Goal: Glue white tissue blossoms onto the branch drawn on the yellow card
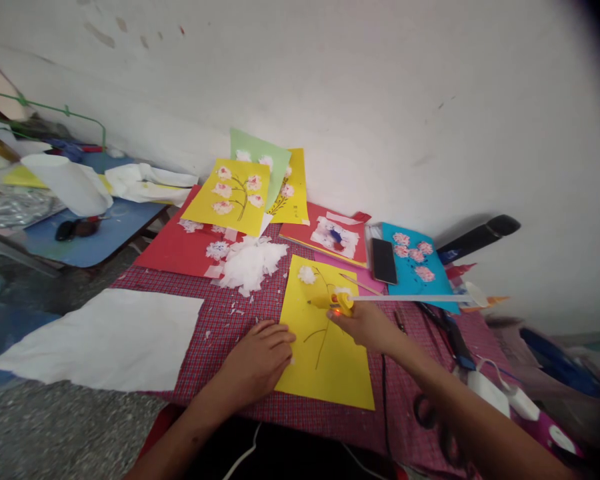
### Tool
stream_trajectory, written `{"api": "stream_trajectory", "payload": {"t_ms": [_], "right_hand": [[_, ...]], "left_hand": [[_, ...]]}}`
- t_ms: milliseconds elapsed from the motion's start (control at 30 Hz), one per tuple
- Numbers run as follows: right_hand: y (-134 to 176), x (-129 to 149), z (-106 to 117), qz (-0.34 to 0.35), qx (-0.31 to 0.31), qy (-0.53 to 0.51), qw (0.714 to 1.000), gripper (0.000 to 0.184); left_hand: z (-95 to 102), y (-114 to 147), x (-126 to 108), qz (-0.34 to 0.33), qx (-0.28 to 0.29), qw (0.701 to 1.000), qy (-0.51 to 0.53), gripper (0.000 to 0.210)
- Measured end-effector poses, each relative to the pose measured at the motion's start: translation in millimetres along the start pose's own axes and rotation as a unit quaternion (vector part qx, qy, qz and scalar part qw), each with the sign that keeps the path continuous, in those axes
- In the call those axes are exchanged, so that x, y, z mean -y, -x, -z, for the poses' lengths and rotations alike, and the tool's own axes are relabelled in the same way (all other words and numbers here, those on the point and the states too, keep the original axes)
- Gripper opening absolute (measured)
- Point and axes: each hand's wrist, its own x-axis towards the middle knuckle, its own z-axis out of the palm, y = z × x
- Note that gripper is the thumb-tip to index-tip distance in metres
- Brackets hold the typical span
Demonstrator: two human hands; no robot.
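My right hand grips a yellow hot glue gun with a small orange light lit. A long white glue stick sticks out of its back to the right. The nozzle points left, over a yellow sheet with drawn brown stems and a white paper flower at the upper left. Another whitish flower shows partly behind the gun. My left hand lies flat with fingers extended, its fingertips on the sheet's left edge. A heap of torn white paper lies above it.
Finished flower cards, one yellow, lean at the back wall. A phone rests beside a blue card. White cloth-like paper hangs off the left edge. A power strip and cords lie right. A paper roll stands on a blue stool.
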Motion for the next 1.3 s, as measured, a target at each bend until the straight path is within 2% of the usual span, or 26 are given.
{"api": "stream_trajectory", "payload": {"t_ms": [400, 867, 1300], "right_hand": [[-0.9, -19.7, 1.9, -0.011, -0.002, -0.01, 1.0, 0.045], [2.3, -0.5, 1.5, 0.012, 0.005, 0.023, 1.0, 0.041], [0.5, -17.2, 0.8, -0.005, -0.009, 0.006, 1.0, 0.044]], "left_hand": [[1.0, -0.3, -0.9, 0.003, 0.016, 1.0, -0.006, 0.017], [0.9, -0.3, -0.9, 0.003, 0.008, 1.0, -0.003, 0.015], [3.7, -1.7, -1.9, 0.004, 0.013, 1.0, -0.001, 0.014]]}}
